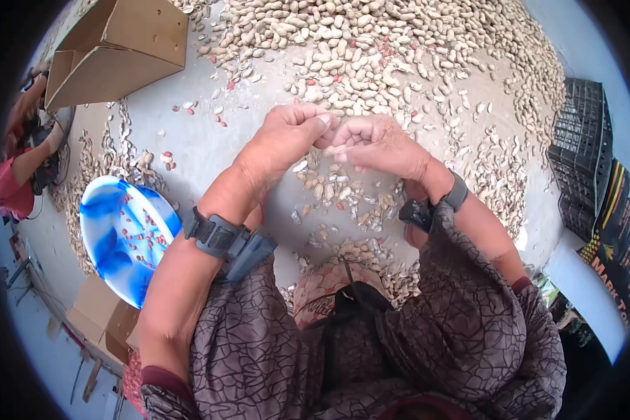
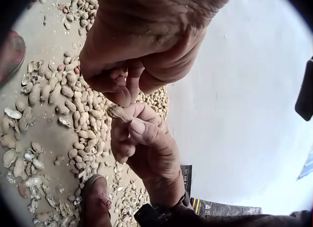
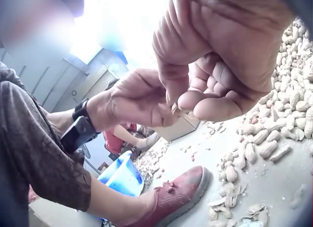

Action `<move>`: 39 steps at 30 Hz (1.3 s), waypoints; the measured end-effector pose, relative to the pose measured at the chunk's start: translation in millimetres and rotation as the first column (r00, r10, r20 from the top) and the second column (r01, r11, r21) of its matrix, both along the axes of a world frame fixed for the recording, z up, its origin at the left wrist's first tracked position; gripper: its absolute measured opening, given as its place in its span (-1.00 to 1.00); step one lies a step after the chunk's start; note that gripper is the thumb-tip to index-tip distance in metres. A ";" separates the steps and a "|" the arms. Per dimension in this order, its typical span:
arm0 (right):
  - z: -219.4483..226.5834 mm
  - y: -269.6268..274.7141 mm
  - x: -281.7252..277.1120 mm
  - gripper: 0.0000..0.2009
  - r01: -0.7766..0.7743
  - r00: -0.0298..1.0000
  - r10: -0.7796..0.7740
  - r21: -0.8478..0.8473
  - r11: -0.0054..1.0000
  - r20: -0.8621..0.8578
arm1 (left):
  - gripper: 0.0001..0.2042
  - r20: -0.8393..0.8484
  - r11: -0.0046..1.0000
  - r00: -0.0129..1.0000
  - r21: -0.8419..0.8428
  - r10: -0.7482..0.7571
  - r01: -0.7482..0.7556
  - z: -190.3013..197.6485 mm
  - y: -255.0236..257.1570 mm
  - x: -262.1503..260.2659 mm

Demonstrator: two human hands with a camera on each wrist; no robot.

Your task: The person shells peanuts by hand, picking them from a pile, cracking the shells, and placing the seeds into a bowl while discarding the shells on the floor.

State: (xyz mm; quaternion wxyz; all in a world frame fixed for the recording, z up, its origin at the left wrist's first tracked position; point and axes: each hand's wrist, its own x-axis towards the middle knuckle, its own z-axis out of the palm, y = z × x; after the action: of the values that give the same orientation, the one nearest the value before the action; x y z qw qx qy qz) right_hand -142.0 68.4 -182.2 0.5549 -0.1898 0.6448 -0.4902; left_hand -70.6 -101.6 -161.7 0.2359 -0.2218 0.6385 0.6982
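My right hand (image 1: pixel 388 148) pinches a peanut (image 2: pixel 119 113) between thumb and forefinger, its other fingers curled towards the palm. The left hand (image 1: pixel 287 136) is close beside it, fingers curled and thumb bent over the forefinger; the fingertips lie right by the peanut's end in the left wrist view. Nothing can be made out in the left hand, and its palm is partly hidden. Both hands are above the floor, in front of a large heap of unshelled peanuts (image 1: pixel 357 70). In the right wrist view the right hand (image 3: pixel 220 56) covers most of the pinch.
A blue and white basin (image 1: pixel 112 241) with red kernels stands at the left, near a cardboard box (image 1: pixel 129 63). Empty shells (image 1: pixel 353 189) lie between the legs. A black crate (image 1: pixel 581 140) is at the right. Another person's arm (image 1: pixel 31 157) shows at the far left.
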 end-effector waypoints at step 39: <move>42.6 17.8 -10.3 -0.53 0.333 0.919 -0.233 -0.312 0.890 0.317 | -0.69 -0.145 0.867 0.986 0.498 0.084 0.000 18.4 32.4 -7.1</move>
State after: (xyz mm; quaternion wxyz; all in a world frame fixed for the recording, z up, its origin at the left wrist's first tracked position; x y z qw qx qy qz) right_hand -152.3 86.2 -139.7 0.5155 -0.1224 0.4827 -0.6973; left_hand -77.7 -69.2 -143.4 0.2169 -0.1101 0.4497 0.8594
